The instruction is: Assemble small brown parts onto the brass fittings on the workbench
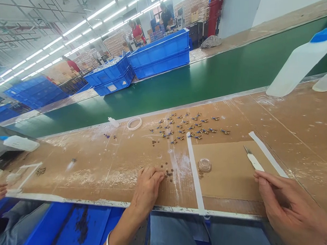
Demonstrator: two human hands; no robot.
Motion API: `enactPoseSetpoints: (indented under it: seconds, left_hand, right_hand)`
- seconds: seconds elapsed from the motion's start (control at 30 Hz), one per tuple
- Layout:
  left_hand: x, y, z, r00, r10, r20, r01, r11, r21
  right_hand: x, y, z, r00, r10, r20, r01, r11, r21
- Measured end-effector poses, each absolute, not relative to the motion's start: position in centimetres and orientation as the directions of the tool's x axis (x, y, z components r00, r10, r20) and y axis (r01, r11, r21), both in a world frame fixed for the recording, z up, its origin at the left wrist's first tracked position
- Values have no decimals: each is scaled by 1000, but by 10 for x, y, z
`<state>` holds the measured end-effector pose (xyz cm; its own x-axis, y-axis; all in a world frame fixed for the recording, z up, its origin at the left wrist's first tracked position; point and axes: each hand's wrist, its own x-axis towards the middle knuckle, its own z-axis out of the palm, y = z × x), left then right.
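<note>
The long brown surface (100, 170), streaked with white residue and divided by a strip of white tape (195, 171), runs beside a green conveyor belt (209, 81) with blue crates (161, 53) beyond it. Two white squeeze bottles (298, 65) stand at the far right. The right hand (293, 213) lies near the edge, fingers loosely extended and holding nothing, its tips just beside a white-handled craft knife (254, 161). The left hand (147, 189) rests curled, knuckles up, fingertips at a scatter of tiny dark beads (168, 172); whether it pinches one I cannot tell. Farther back, many small blue-and-gold pieces (187, 126) lie spread in loose rows, seemingly finished work, while the loose beads suggest more remains. A small clear dish (204, 165) sits between the hands.
</note>
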<state>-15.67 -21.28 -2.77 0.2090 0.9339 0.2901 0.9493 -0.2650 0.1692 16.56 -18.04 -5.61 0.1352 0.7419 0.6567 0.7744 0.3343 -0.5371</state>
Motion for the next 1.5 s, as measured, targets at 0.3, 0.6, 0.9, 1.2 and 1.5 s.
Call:
enactPoseSetpoints:
  seconds: [0.3, 0.6, 0.9, 1.2, 1.5]
  left_hand:
    - [-162, -212, -30, 191, 910, 369, 961, -249, 118]
    - [-147, -218, -33, 252, 883, 396, 955, -293, 47]
    - [-139, -214, -32, 225, 925, 305, 973, -228, -24]
    - [-145, -216, -28, 141, 974, 178, 976, -166, 139]
    - [-132, -207, -27, 208, 934, 292, 972, -230, 42]
  right_hand:
    - [168, -181, -57, 167, 753, 637, 763, 311, -567]
    - [166, -180, -58, 156, 731, 664, 770, 331, -545]
    - [166, -182, -55, 169, 772, 613, 767, 288, -574]
    - [168, -180, -59, 161, 745, 648, 770, 316, -554]
    - [168, -179, -62, 115, 688, 716, 773, 390, -499]
